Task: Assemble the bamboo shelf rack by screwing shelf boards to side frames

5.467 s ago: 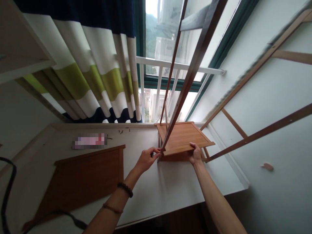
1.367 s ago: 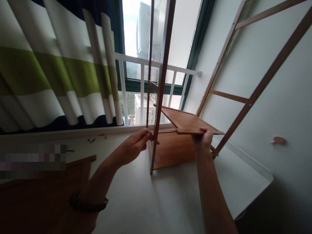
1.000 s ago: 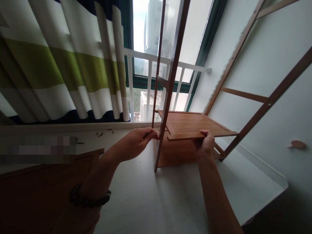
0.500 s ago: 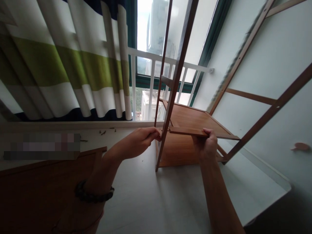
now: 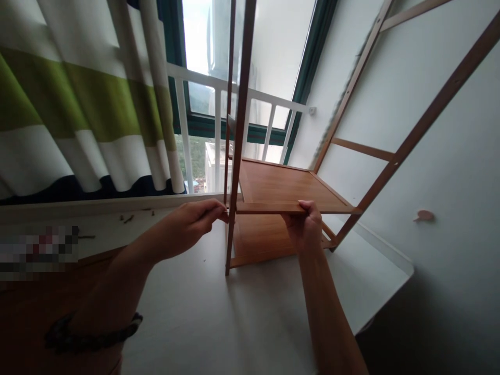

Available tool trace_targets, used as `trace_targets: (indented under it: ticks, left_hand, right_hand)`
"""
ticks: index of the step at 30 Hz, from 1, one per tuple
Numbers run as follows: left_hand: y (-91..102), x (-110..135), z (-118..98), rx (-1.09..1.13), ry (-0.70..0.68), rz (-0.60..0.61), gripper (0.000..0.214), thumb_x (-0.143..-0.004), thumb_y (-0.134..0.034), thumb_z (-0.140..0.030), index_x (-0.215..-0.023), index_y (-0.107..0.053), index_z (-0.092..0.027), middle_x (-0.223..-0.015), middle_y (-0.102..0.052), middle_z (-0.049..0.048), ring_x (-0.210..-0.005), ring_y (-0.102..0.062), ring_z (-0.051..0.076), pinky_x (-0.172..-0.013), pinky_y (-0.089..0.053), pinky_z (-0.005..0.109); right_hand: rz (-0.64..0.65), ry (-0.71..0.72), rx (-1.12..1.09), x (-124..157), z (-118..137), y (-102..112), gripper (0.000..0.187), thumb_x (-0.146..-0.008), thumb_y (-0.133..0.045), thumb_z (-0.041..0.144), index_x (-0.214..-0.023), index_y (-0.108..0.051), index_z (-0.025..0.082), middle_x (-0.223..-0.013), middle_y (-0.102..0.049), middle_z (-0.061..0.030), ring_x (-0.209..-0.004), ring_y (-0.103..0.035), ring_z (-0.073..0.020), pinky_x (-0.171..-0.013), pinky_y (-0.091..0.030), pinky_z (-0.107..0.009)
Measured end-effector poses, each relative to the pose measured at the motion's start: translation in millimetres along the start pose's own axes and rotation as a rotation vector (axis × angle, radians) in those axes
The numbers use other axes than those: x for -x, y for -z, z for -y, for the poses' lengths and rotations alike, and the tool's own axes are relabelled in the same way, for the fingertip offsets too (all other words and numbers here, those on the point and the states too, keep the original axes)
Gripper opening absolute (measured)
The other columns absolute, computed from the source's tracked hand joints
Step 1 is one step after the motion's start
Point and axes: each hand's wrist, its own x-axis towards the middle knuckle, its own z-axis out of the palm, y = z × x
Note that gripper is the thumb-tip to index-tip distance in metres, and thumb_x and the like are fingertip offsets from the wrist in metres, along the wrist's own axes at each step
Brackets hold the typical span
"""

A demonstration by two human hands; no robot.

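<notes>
My right hand grips the front edge of a brown wooden shelf board, thumb on top and fingers underneath. The board's left front corner meets an upright post of the wooden rack. On the outer side of that post, my left hand is closed in a pinch at the board's height. What lies between its fingertips is too small to make out. Below, a lower shelf board sits in the rack. The right side frame leans outward from the boards.
Several small hardware pieces lie on the white surface near the window sill. A brown wooden panel lies at the lower left, beside a blurred-out item. A striped curtain and white railing stand behind. A pink hook is on the wall.
The view has swung right, so everything appears further left. The shelf board's left front corner, earlier slightly apart from the post, now sits against it. Both hands keep their holds.
</notes>
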Motion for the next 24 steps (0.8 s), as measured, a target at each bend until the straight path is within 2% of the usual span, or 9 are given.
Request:
trace_targets:
  ticks: [3,5,10,13,15,24]
  left_hand:
    - [-0.9,1,-3,0.120,0.036,0.014,0.029,-0.084,-0.046,-0.044,-0.085,-0.063,-0.020,-0.060,-0.053,0.0005,-0.048,-0.038,0.011,-0.043,-0.036,0.022]
    - [-1.2,2,-3,0.159,0.048,0.029,0.027,-0.083,-0.047,-0.042,-0.083,-0.063,-0.021,-0.059,-0.050,0.0000,-0.047,-0.038,0.010,-0.043,-0.037,0.022]
    - [2.0,3,0,0.044,0.001,0.035,0.031,-0.084,-0.048,-0.042,-0.092,-0.066,-0.019,-0.068,-0.061,0.0030,-0.053,-0.048,0.011,-0.049,-0.044,0.023]
    - [7.0,6,-1,-0.113,-0.087,-0.006,0.030,-0.082,-0.051,-0.042,-0.091,-0.069,-0.019,-0.081,-0.070,0.0037,-0.071,-0.061,0.016,-0.069,-0.050,0.026]
    - [9.9,7,-4,-0.161,-0.113,-0.021,0.030,-0.082,-0.052,-0.042,-0.092,-0.071,-0.021,-0.090,-0.072,0.0023,-0.083,-0.064,0.018,-0.080,-0.049,0.027]
    - [8.1,11,-11,-0.156,-0.056,-0.060,0.023,-0.077,-0.060,-0.036,-0.092,-0.073,-0.025,-0.082,-0.075,-0.0021,-0.073,-0.068,0.015,-0.075,-0.052,0.025]
  right_hand:
    - [-0.016,0.002,0.038,-1,-1,3,0.010,-0.061,-0.054,0.013,-0.057,-0.046,0.017,-0.050,-0.052,0.0065,-0.050,-0.054,-0.0084,-0.054,-0.054,-0.022]
    - [-0.040,-0.005,0.033,-3,-3,4,0.011,-0.061,-0.054,0.013,-0.056,-0.045,0.017,-0.050,-0.051,0.0066,-0.049,-0.053,-0.0084,-0.050,-0.053,-0.020]
    - [-0.081,-0.015,0.014,-5,-5,6,0.009,-0.060,-0.054,0.013,-0.058,-0.046,0.017,-0.051,-0.053,0.0064,-0.051,-0.055,-0.0087,-0.049,-0.053,-0.020]
    - [-0.095,0.006,0.024,-5,-7,8,0.008,-0.059,-0.054,0.012,-0.058,-0.047,0.016,-0.050,-0.053,0.0062,-0.050,-0.055,-0.0090,-0.046,-0.052,-0.019]
    - [-0.105,0.022,0.032,-5,-7,9,0.008,-0.059,-0.054,0.011,-0.059,-0.048,0.016,-0.051,-0.053,0.0061,-0.051,-0.055,-0.0093,-0.045,-0.052,-0.019]
    - [-0.096,0.026,0.075,-8,-12,14,0.009,-0.059,-0.053,0.011,-0.058,-0.046,0.017,-0.051,-0.051,0.0068,-0.050,-0.054,-0.0088,-0.047,-0.052,-0.019]
